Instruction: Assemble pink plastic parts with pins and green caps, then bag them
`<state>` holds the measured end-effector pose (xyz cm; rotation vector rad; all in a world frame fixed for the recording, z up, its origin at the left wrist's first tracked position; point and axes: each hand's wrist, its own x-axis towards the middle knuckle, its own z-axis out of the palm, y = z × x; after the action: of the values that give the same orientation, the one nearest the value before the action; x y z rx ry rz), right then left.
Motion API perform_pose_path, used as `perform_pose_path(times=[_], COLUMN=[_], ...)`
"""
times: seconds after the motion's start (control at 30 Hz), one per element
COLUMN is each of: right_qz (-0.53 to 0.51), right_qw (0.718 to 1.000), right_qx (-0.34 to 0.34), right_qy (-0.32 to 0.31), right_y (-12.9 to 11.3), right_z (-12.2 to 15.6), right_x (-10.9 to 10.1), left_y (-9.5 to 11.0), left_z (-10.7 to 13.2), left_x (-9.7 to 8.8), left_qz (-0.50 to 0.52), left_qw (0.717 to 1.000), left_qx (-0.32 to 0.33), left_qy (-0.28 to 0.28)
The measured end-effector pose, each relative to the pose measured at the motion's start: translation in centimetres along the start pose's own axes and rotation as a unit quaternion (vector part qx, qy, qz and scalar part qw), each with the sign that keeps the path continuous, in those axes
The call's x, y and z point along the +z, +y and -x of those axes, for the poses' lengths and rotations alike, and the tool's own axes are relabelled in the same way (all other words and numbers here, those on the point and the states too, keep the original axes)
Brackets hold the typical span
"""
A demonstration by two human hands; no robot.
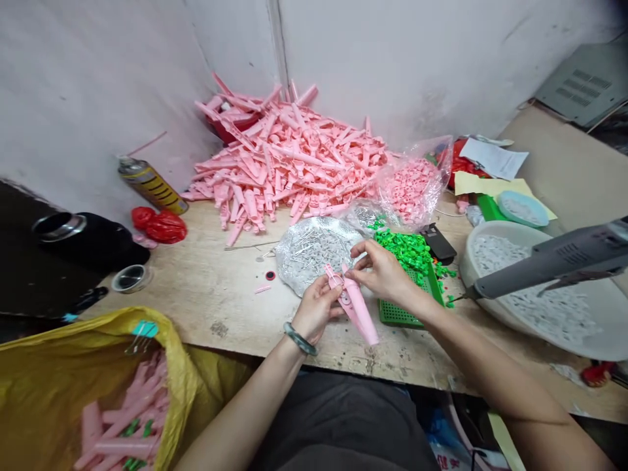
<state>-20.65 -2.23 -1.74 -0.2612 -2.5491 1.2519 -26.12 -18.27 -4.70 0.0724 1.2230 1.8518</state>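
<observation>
Both hands hold a long pink plastic moulded piece (354, 309) above the wooden workbench (206, 281). Its wide end points down and to the right, and it has a small round opening near the middle. My left hand (316, 309) grips its upper part, and my right hand (380, 271) pinches its top end with the fingertips. Just beyond my hands lies a clear foil bag of small grey parts (314, 252). A green perforated tray (400, 313) heaped with bright green small parts (397, 250) sits next to my right hand.
A large heap of pink moulded pieces (284, 154) lies against the wall. A yellow sack (118, 366) holds pink pieces at lower left. A grey power tool (554, 261) hangs over a white basin (495, 288) of white parts. A spray can (152, 186) stands at left.
</observation>
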Motion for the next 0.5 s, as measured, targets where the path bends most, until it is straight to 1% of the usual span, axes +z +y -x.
perform_pose_path(times=[0.03, 0.07, 0.13, 0.2, 0.27, 0.37, 0.47, 0.5], right_qz=[0.023, 0.036, 0.045, 0.043, 0.043, 0.063, 0.098, 0.109], right_qw=[0.999, 0.998, 0.998, 0.999, 0.999, 0.995, 0.991, 0.989], right_qx=[-0.016, -0.025, -0.020, -0.007, -0.005, -0.022, -0.045, -0.047], right_qy=[0.037, 0.052, 0.032, 0.006, 0.031, 0.078, 0.077, 0.087], right_y=[-0.1, -0.2, -0.3, -0.2, 0.0, 0.2, -0.1, -0.2], right_z=[0.8, 1.5, 2.9, 3.9, 4.6, 5.0, 5.4, 5.6], right_x=[0.6, 1.0, 1.5, 1.7, 1.7, 1.8, 2.1, 2.2], left_y=[0.0, -0.1, -0.2, -0.3, -0.4, -0.7, -1.0, -1.1], left_z=[0.1, 0.1, 0.2, 0.2, 0.2, 0.1, 0.0, 0.0], left_x=[0.0, 0.1, 0.2, 0.4, 0.5, 0.6, 0.8, 0.9], left_qz=[0.016, 0.033, 0.054, 0.050, 0.040, 0.051, 0.064, 0.066], left_qw=[1.000, 0.999, 0.997, 0.997, 0.997, 0.996, 0.995, 0.995], left_qx=[0.012, 0.025, 0.047, 0.052, 0.051, 0.054, 0.059, 0.060], left_qy=[0.007, 0.015, 0.032, 0.042, 0.046, 0.040, 0.042, 0.045])
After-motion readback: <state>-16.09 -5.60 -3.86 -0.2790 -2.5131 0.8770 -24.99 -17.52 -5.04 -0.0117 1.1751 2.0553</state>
